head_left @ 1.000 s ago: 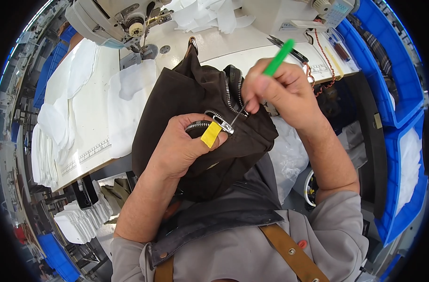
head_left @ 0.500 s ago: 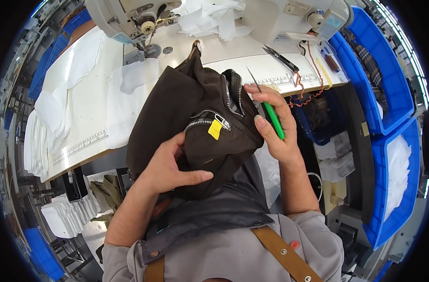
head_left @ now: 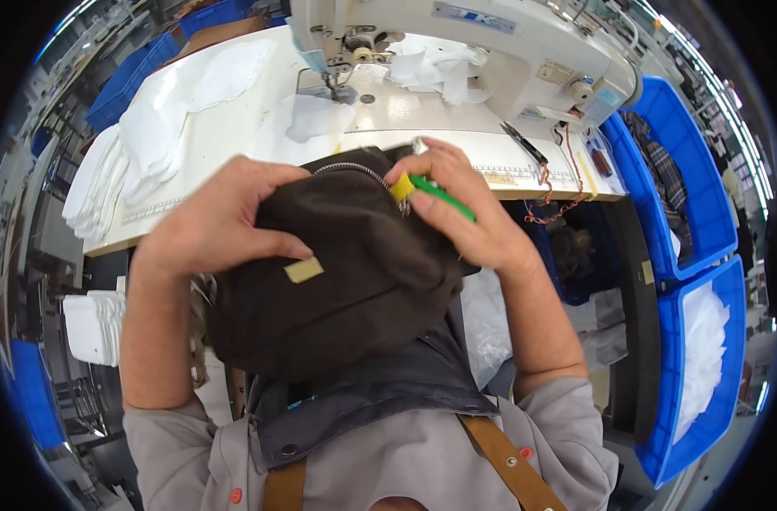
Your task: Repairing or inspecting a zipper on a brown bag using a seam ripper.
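The fingers of the right hand (head_left: 478, 221) are closed on a slim green-handled tool (head_left: 444, 198), its grip slanting across the palm side, and the thumb and forefinger sit right at a yellow tab (head_left: 400, 187) by the zipper (head_left: 354, 167). Over on the other side, the left hand (head_left: 192, 226) has hold of the dark bag (head_left: 346, 264): fingers over the top edge, thumb stretched flat along the front, its tip just above a small pale patch (head_left: 304, 270). Look at the arms: the left forearm stands nearly upright, hand bent inward at the wrist; the right one slants up and inward from a bent elbow. The bag sits between both hands, over the dark apron (head_left: 363, 404), its upper part overlapping the near edge of the table (head_left: 490, 156) in this view. Beyond it stands a sewing machine (head_left: 507, 51), with white scraps (head_left: 439, 68) beneath its arm, scissors (head_left: 524, 142) to the right, and blue bins (head_left: 710, 217) farther right.
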A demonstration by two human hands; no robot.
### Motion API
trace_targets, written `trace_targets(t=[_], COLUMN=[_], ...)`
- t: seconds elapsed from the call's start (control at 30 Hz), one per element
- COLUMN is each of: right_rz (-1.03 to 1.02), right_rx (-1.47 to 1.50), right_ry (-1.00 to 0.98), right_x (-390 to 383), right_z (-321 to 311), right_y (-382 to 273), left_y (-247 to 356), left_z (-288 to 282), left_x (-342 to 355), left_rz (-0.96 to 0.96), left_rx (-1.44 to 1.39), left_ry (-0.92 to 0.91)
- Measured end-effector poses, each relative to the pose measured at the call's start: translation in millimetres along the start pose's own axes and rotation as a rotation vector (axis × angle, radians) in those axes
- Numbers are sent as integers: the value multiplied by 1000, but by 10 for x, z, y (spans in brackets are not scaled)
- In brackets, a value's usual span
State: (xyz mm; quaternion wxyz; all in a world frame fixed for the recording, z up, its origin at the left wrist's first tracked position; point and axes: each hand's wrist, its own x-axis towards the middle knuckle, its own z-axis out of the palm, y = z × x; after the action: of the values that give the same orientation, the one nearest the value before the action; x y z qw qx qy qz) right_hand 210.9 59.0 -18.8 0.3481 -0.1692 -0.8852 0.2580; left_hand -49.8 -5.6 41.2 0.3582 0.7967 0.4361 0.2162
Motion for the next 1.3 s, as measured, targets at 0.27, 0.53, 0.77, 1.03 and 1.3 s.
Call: trace_targets(t=[0.27, 0.53, 0.77, 1.03, 1.3], right_rz=[167, 573, 540, 551, 480], right_rx=[444, 648, 412, 484, 545], right_ry=[162, 373, 456, 366, 511], right_x=[-658, -1072, -905, -955, -992], right_z=[558, 834, 912, 1064, 1068], right_y=[-542, -673, -799, -540, -269], left_y=[-34, -172, 200, -226, -477], left_z=[178, 813, 968, 1233, 1329], left_x=[-186, 63, 9, -164, -109], left_rz=[194, 4, -125, -360, -403], left_rx=[293, -427, 214, -568, -705], left_ry=[-132, -396, -210, -230, -179])
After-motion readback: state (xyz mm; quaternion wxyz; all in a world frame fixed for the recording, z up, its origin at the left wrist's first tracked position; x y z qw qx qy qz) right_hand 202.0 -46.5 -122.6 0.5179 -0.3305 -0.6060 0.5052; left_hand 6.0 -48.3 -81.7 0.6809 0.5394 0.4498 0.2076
